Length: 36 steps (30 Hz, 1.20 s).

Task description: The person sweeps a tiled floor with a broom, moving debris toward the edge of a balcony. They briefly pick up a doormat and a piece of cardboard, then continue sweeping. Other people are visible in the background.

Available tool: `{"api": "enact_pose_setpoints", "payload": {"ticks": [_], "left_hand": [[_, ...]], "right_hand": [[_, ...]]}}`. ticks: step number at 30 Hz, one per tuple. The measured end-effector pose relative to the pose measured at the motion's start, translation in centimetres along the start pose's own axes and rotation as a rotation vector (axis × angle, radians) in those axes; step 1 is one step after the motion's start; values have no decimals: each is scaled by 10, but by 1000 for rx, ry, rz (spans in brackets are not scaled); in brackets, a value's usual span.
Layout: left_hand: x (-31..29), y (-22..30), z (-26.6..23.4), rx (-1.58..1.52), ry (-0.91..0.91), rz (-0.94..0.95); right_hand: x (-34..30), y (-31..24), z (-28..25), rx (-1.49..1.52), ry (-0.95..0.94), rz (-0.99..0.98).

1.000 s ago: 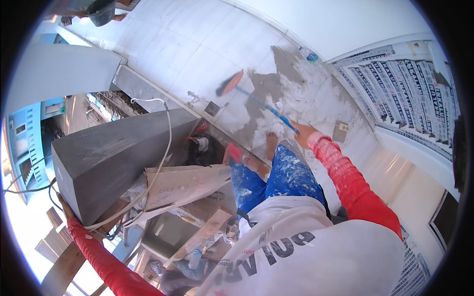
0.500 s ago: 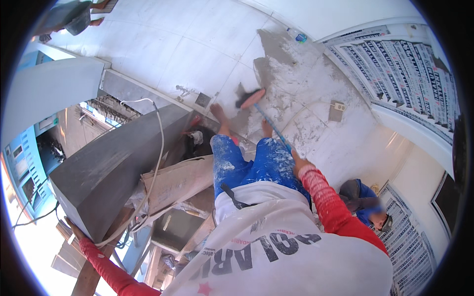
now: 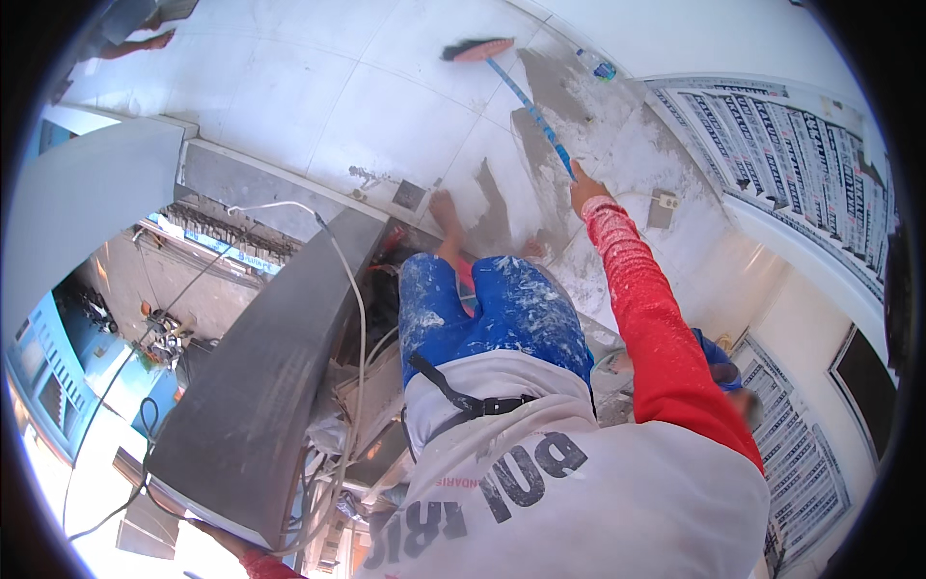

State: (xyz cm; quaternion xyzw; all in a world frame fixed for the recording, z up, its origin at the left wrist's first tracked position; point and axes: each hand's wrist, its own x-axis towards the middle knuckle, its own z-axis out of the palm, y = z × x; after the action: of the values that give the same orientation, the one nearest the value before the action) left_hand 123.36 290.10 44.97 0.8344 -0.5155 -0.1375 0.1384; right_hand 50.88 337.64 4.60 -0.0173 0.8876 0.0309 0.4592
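Observation:
My right hand (image 3: pixel 586 187) is closed around the blue handle of a long broom (image 3: pixel 529 104), with the arm stretched forward. The broom's pink head and dark bristles are on the pale tiled floor (image 3: pixel 405 106), well ahead of my feet. Grey and white powder lies in patches around the handle. At the lower left, my left hand (image 3: pixel 222 538) rests against the near end of a grey parapet (image 3: pixel 256 386), its fingers stretched out along the edge. Part of that hand is lost in the glare and behind the parapet.
A pale hose (image 3: pixel 359 289) hangs over the parapet. Boards and clutter lie between it and my legs. A plastic bottle (image 3: pixel 603 69) and a socket box (image 3: pixel 664 201) lie on the floor. Another person (image 3: pixel 719 362) is low at the right; another's legs (image 3: pixel 145 43) show at the far left.
My right arm has reached forward, and the broom head has moved from near my feet to farther out on the tiles. My left hand has shifted lower in view, still at the parapet's end.

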Motion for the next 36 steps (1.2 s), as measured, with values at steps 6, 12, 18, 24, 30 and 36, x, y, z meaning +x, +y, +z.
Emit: {"api": "enact_pose_setpoints", "payload": {"ticks": [6, 12, 18, 24, 30, 36], "left_hand": [[1, 14, 31, 61, 25, -19], [3, 62, 62, 123, 14, 26], [-13, 167, 73, 202, 12, 128], [-49, 279, 85, 309, 22, 228], [-59, 333, 109, 387, 14, 237], [-43, 367, 104, 433, 6, 241]], "right_hand": [[-130, 105, 78, -103, -257, 230], [-196, 137, 51, 118, -158, 149], [-23, 20, -57, 214, 108, -98], [139, -36, -123, 328, 32, 60], [-31, 157, -10, 258, -303, 289], [-170, 226, -11, 221, -336, 304]]}}
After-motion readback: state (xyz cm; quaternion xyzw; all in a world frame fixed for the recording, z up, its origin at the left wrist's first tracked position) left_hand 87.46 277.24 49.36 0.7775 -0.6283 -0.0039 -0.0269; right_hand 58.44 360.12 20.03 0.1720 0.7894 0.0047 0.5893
